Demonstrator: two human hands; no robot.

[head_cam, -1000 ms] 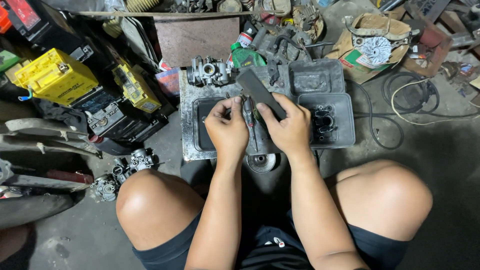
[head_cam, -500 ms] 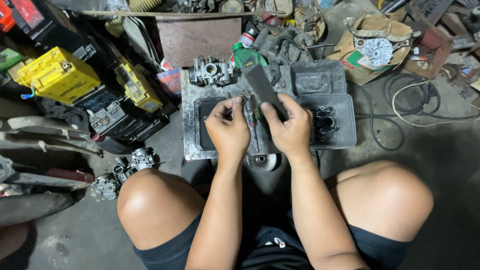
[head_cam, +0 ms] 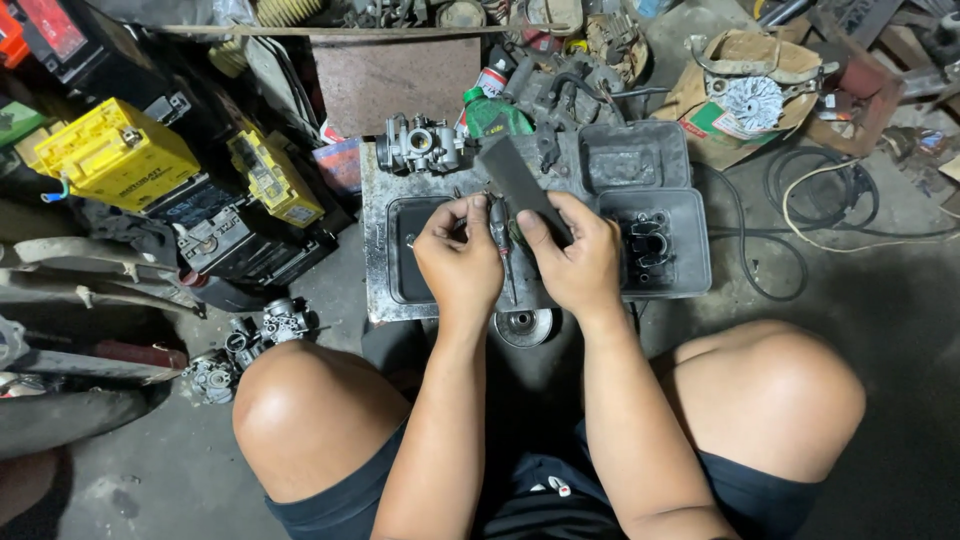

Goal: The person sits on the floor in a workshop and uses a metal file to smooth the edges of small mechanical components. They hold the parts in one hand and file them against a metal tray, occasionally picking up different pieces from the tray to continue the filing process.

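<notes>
Tipping the dark flat strip (head_cam: 518, 185) a touch lower and further left than half a second ago, and nudging both hands slightly up over the bench (head_cam: 378, 215). Sitting low on the floor, with a yellow battery (head_cam: 115, 150) and loose carburettor bodies (head_cam: 262, 325) lying well off to the left. Pinching something small between thumb and fingertips of the left hand (head_cam: 460, 262), curled nearly closed; too hidden to name it. Leaving a red-handled screwdriver (head_cam: 503, 248) lying loose on the bench between the two hands. Gripping the strip's lower end in the right hand (head_cam: 578, 258), fingers wrapped shut round it, upper end slanting up-left toward the carburettor (head_cam: 420, 143) standing at the bench's far edge. Working just beside the grey tray (head_cam: 690, 255) of small parts on the right.

Probably risking a slip here: rubbing the strip against so small a pinched piece, scraping a fingertip, or flicking the piece down among the clutter on the floor. Possibly also knocking the screwdriver off the near edge with a wrist, or bumping the grey tray and scattering its parts.
</notes>
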